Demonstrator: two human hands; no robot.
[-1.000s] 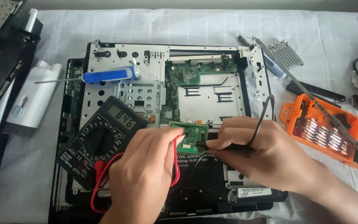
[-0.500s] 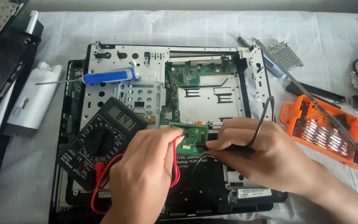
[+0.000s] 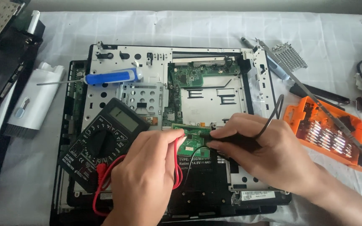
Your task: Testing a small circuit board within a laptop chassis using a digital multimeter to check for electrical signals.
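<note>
Leftmost, a white plastic case (image 3: 34, 102) lay on the creased cloth (image 3: 189, 27), and a blue-handled screwdriver (image 3: 112, 77) rested on the perforated metal chassis (image 3: 118, 62). Lower down, a black multimeter (image 3: 103, 140) with a grey screen and round dial lay tilted, its red lead (image 3: 105, 184) looping beneath the left hand (image 3: 145, 180). That hand was pinched shut on the red probe (image 3: 177, 144), whose tip was set on the small green circuit board (image 3: 191, 140) at the middle of the opened device. The right hand (image 3: 269, 157) was closed on the black probe (image 3: 225, 138) from the other side. Both tips would best be held steady on separate contacts — never bridging neighbours. Rightmost stood an orange bit case (image 3: 327, 134) — glossy, ridged
</note>
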